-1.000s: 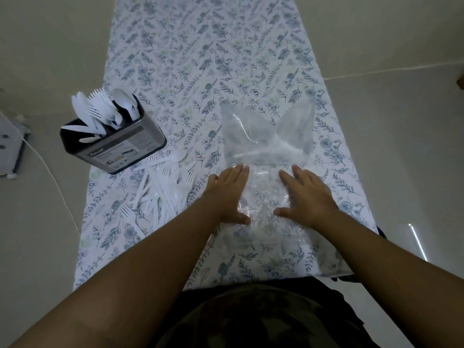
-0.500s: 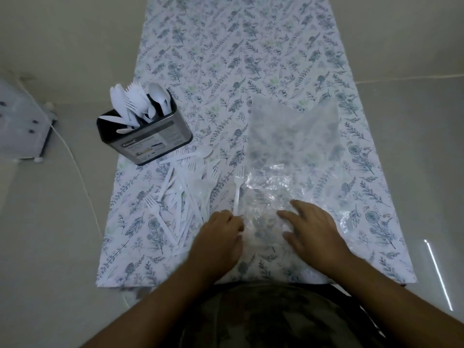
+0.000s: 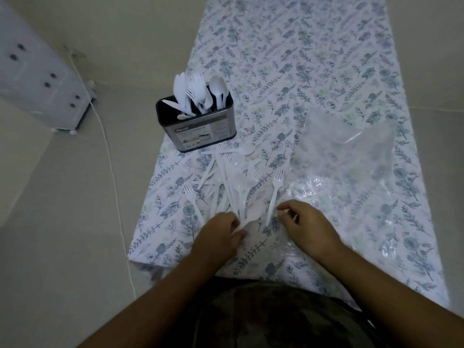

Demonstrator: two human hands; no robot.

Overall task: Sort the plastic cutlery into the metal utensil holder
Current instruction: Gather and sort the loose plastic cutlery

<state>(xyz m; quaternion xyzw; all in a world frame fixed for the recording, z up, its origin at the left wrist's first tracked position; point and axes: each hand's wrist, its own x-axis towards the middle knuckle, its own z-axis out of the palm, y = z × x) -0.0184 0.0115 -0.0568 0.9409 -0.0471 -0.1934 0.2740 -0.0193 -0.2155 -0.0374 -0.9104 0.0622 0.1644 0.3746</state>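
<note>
The left hand (image 3: 221, 232) is reaching into the near end of the loose pile of white plastic cutlery (image 3: 233, 182), and its fingers are pinching what looks like the bowl of a spoon (image 3: 251, 217) between thumb and forefinger. The right hand (image 3: 305, 223) is sitting just beside a single fork (image 3: 273, 194) that is lying apart from the pile, its handle pointing toward the person; the fingers are curled together and seem to be pinching something small and pale at their tips, though I cannot tell whether it is the fork's handle or the edge of the clear plastic bag (image 3: 351, 159).

To do this step well, I would judge that each hand should be lifting one piece at a time by its handle, so that tangled tines are not dragging neighbours off the edge of the floral tablecloth (image 3: 301, 59). The pieces are thin, light and slippery, so a firm pinch close to the handle's end should be serving better than a loose scoop.

The metal holder (image 3: 198, 126) is standing upright on the tabletop just beyond the pile, near the cloth's left edge. It is already carrying forks, spoons and what may be knives, heads up. Matching each new piece to its like inside is the point; which compartment holds which is hard to tell from here.
</note>
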